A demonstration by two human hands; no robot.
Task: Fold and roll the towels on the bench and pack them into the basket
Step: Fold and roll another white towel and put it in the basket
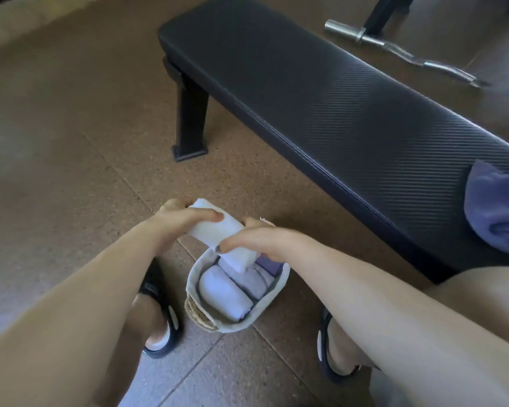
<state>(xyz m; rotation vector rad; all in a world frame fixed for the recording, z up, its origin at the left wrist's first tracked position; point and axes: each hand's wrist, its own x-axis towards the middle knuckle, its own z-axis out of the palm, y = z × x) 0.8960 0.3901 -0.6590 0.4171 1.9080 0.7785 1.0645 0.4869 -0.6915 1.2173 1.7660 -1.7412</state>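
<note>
A rolled white towel [221, 235] is held slanting over the basket [272, 305], its lower end dipping inside. My left hand [185, 220] grips the upper end, and my right hand [262, 239] grips the lower part, thumb on top. The fabric-lined basket stands on the floor between my feet. It holds a white roll [224, 293], another pale roll [254, 282] beside it, and a bit of purple cloth [269, 264] at the back. A loose purple towel [497, 207] lies crumpled on the black bench [321, 92] at the right edge.
Brown speckled floor tiles surround the basket. My feet in dark sandals [159, 312] [332, 351] flank it. A metal barbell bar [394, 48] lies on the floor behind the bench. The bench leg [190, 118] stands ahead, left of the basket.
</note>
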